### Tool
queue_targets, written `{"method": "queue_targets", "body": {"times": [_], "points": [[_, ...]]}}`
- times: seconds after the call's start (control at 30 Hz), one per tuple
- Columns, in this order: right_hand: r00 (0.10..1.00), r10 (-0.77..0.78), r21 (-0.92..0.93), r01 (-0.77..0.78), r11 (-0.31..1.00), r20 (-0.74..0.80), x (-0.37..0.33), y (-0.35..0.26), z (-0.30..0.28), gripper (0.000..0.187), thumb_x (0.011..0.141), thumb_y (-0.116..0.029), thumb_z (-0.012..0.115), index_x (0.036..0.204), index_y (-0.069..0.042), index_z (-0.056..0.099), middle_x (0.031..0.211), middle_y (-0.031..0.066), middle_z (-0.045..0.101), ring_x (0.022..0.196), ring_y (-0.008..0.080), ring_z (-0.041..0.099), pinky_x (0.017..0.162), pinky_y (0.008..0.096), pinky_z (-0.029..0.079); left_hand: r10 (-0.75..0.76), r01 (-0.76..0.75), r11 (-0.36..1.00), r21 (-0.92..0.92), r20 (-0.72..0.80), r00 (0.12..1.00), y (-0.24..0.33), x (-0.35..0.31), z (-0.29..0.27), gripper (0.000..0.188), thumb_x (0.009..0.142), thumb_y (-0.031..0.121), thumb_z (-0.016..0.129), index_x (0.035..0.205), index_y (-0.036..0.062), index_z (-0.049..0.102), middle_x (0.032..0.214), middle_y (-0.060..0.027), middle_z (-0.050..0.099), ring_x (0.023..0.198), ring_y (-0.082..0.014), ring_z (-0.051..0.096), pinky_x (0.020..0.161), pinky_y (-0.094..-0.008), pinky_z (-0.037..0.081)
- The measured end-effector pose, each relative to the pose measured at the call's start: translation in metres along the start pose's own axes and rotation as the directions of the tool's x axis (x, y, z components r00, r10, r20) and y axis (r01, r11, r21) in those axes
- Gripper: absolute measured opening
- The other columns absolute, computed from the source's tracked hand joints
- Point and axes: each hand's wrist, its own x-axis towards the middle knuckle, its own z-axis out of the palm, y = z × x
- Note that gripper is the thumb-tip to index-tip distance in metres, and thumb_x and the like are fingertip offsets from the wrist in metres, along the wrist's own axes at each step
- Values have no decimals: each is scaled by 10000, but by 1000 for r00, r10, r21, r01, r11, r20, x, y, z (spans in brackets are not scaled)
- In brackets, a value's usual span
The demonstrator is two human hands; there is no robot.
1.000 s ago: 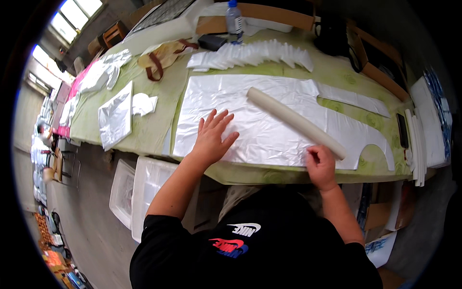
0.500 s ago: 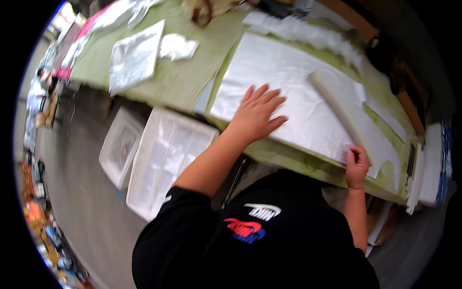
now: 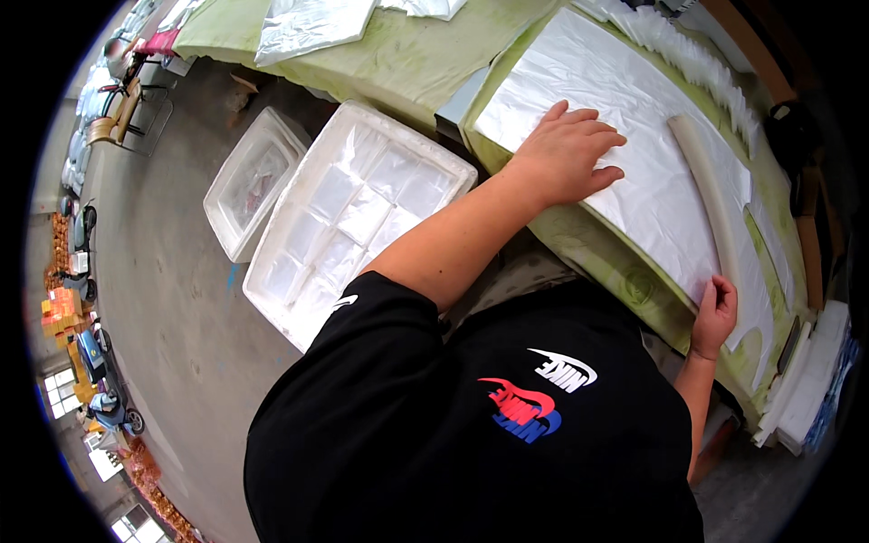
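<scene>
A white, shiny plastic sheet (image 3: 625, 90) lies over the green-covered table (image 3: 407, 63), slightly creased. My left hand (image 3: 570, 154) rests palm down near its left side, fingers spread and holding nothing. At the sheet's near edge, toward the right, my right hand (image 3: 715, 317) is closed, with thumb and fingertips pinching the edge. A long, slightly curved beige bar (image 3: 711, 195) lies across the sheet, its near end just beyond my right fingers. Whether those fingers also touch the bar is hard to tell.
A large white bin (image 3: 262, 271) with clear plastic packs stands left of me, beside a smaller white bin (image 3: 226, 217). Folded silvery film (image 3: 312, 32) lies on the table's far left. A ruffled plastic strip (image 3: 688, 45) runs along the back. White boards (image 3: 806, 385) stand at the right.
The view has swung, so table and bins appear farther right and higher. My left hand stays flat on the sheet and my right hand keeps its pinch at the near edge.
</scene>
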Motion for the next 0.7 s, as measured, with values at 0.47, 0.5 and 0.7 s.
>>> {"method": "queue_targets", "body": {"times": [0.47,0.5,0.7], "points": [[970,-229,-141,217,966,-80,3,-34,24,79,849,-64,668,927,-55,667,811,87,621,693,221,591,649,328,494,97,-80,991,108,-171,980,7,2,-1,222,812,222,742,1018,138,735,1065,-68,725,1135,-277,637,1044,-432,440],[964,-251,-151,236,960,-85,3,-37,25,64,845,-67,661,908,-52,664,816,95,632,709,235,602,654,335,498,113,-92,989,115,-186,976,6,1,-1,198,811,211,737,991,131,739,1046,-70,726,1102,-270,648,1019,-420,454],[964,-256,-154,243,958,-72,2,-41,17,76,831,-72,657,901,-43,659,825,101,650,732,261,614,667,358,506,131,-103,985,139,-211,969,10,3,5,164,822,170,709,971,107,733,1032,-65,726,1071,-273,655,966,-405,475]]}}
